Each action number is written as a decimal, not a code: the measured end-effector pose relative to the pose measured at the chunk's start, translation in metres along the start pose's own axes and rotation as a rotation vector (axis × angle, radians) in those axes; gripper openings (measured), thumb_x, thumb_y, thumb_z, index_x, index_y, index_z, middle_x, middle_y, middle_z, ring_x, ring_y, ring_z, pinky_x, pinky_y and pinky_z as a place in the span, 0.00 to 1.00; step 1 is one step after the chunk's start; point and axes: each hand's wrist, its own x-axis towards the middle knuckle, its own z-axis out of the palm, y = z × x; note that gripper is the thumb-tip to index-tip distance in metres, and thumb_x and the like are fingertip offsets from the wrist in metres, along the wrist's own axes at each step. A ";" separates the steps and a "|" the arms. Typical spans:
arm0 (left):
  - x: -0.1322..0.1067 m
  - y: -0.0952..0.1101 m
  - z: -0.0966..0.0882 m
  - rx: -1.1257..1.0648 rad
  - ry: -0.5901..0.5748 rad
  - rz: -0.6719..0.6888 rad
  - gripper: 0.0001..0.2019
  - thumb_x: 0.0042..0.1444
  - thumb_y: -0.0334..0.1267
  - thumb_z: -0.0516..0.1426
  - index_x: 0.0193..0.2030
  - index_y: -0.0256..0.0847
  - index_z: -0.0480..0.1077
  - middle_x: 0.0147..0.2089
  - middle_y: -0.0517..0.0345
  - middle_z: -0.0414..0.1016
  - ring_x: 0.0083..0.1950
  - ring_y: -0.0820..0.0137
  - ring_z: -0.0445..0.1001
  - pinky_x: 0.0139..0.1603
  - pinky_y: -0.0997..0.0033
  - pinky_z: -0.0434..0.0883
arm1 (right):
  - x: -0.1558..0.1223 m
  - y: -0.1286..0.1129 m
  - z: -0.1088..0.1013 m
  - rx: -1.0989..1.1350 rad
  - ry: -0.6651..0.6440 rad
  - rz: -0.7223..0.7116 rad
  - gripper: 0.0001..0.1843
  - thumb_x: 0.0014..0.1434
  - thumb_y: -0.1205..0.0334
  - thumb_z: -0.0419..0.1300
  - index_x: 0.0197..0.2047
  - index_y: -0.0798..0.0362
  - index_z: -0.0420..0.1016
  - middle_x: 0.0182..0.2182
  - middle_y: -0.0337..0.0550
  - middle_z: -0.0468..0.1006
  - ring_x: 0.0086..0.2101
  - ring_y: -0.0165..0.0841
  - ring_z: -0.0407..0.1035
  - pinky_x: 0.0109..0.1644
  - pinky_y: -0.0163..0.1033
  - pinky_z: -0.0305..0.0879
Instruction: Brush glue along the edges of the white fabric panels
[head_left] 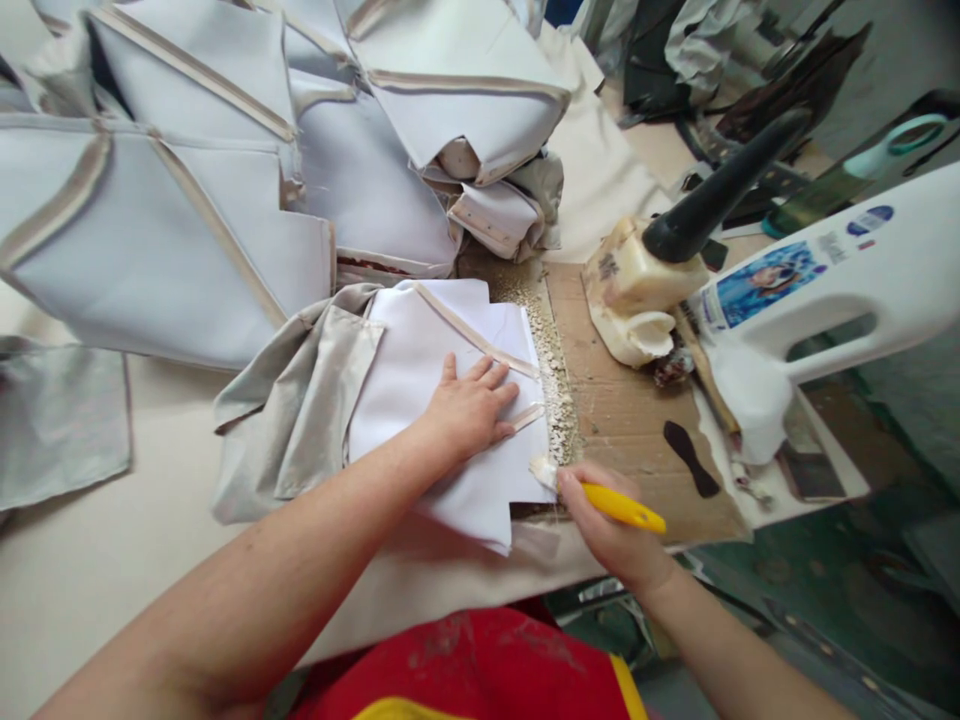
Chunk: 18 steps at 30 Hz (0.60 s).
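Left hand [469,410] spread flat, fingers apart, pressing white fabric piece [409,385] at scene centre. Right hand [611,530] clamped around yellow-handled brush [622,508], bristles seemingly touching the piece's near right edge. Cardboard [630,410] just right; 1 stack of folded pieces [225,200] far left.

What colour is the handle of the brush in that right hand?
Yellow. The head view shows the brush handle in the right hand.

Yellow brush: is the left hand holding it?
No, the right hand grips the yellow brush, while the left hand lies flat on the white fabric.
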 end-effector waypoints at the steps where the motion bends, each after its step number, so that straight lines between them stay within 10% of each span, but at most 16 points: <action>1: 0.000 0.000 0.000 -0.003 0.002 0.003 0.25 0.55 0.52 0.54 0.59 0.48 0.60 0.67 0.52 0.52 0.67 0.55 0.47 0.60 0.31 0.40 | -0.010 -0.002 0.000 -0.005 -0.022 -0.005 0.13 0.62 0.64 0.50 0.25 0.53 0.65 0.20 0.36 0.68 0.23 0.28 0.64 0.30 0.34 0.57; 12: -0.007 0.002 -0.020 0.006 -0.038 -0.011 0.23 0.55 0.52 0.55 0.56 0.49 0.62 0.64 0.52 0.58 0.65 0.56 0.53 0.58 0.31 0.49 | -0.029 0.001 -0.006 0.013 0.040 0.006 0.18 0.63 0.56 0.48 0.23 0.50 0.68 0.21 0.38 0.71 0.24 0.32 0.68 0.27 0.35 0.63; 18: -0.095 0.007 -0.035 0.069 0.005 0.090 0.36 0.52 0.63 0.52 0.64 0.48 0.54 0.66 0.50 0.55 0.68 0.55 0.45 0.64 0.38 0.39 | -0.038 0.029 -0.026 0.052 0.159 0.205 0.18 0.58 0.50 0.53 0.22 0.48 0.72 0.18 0.38 0.71 0.20 0.34 0.68 0.20 0.35 0.63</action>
